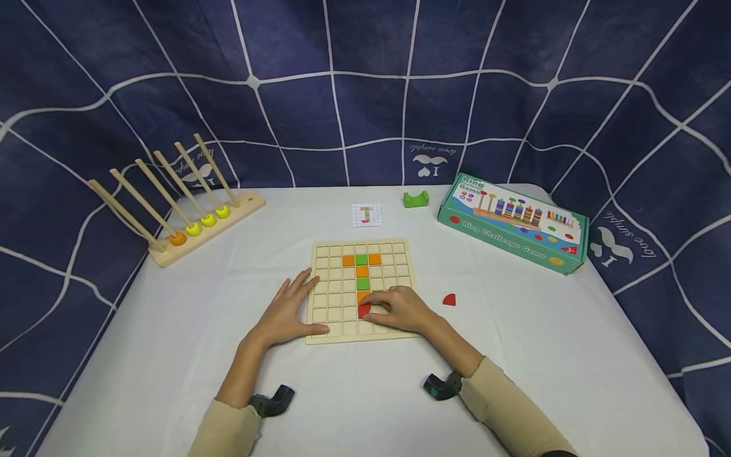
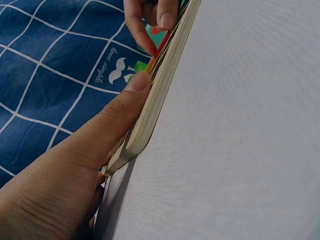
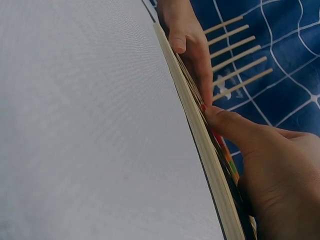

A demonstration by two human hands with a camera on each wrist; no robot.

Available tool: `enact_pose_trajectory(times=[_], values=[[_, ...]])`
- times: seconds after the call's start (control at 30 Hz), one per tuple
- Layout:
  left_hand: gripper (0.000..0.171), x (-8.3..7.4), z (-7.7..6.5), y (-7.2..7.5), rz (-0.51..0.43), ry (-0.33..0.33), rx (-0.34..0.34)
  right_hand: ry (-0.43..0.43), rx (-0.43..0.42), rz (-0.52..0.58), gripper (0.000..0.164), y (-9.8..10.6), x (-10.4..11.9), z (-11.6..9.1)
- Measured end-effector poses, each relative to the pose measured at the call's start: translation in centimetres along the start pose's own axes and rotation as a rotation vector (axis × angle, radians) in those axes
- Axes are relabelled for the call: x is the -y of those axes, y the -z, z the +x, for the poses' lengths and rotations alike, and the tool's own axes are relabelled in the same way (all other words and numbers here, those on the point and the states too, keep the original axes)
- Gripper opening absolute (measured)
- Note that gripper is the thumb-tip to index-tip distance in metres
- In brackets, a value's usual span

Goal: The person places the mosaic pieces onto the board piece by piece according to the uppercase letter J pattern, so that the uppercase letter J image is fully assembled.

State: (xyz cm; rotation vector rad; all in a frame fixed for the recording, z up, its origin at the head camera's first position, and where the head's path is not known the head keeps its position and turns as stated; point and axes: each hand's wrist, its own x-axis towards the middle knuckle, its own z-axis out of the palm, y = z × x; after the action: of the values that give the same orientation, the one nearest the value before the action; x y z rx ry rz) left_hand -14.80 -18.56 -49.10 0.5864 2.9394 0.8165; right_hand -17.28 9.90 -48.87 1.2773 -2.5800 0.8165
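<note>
A square wooden grid board (image 1: 337,311) lies on the table with orange and green square tiles in it. The orange and green tiles form a short row at the top and a column below. My right hand (image 1: 400,309) is over the lower middle of the board, thumb and forefinger pinching a red piece (image 1: 363,311) at the foot of the column. My left hand (image 1: 288,311) rests at the board's left edge with fingers spread, the thumb (image 2: 137,82) lying on the near corner. A red quarter-round piece (image 1: 449,299) sits right of the board.
Behind the board lies a small pattern card (image 1: 367,215), with a green curved block (image 1: 415,200) to its right. A green game box (image 1: 514,222) occupies the back right. At the back left stands a wooden peg rack (image 1: 242,206) with yellow and orange rings.
</note>
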Motion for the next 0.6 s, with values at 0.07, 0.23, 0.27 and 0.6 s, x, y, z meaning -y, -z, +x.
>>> enact_pose_trajectory(times=[0.07, 0.23, 0.27, 0.6], values=[[0.111, 0.0, 0.0, 0.0, 0.001, -0.003, -0.002, -0.001, 0.001, -0.001, 0.027, 0.0, 0.0, 0.0], [0.112, 0.1, -0.1, 0.0, -0.009, -0.005, -0.008, 0.000, -0.005, -0.004, 0.027, -0.1, 0.0, -0.1], [0.112, 0.2, -0.1, 0.0, -0.008, -0.006, -0.009, -0.002, -0.006, 0.001, 0.027, 0.0, 0.0, -0.2], [0.112, 0.1, 0.0, 0.0, -0.015, -0.002, -0.009, -0.110, -0.077, 0.036, 0.028, 2.5, -1.6, -3.6]])
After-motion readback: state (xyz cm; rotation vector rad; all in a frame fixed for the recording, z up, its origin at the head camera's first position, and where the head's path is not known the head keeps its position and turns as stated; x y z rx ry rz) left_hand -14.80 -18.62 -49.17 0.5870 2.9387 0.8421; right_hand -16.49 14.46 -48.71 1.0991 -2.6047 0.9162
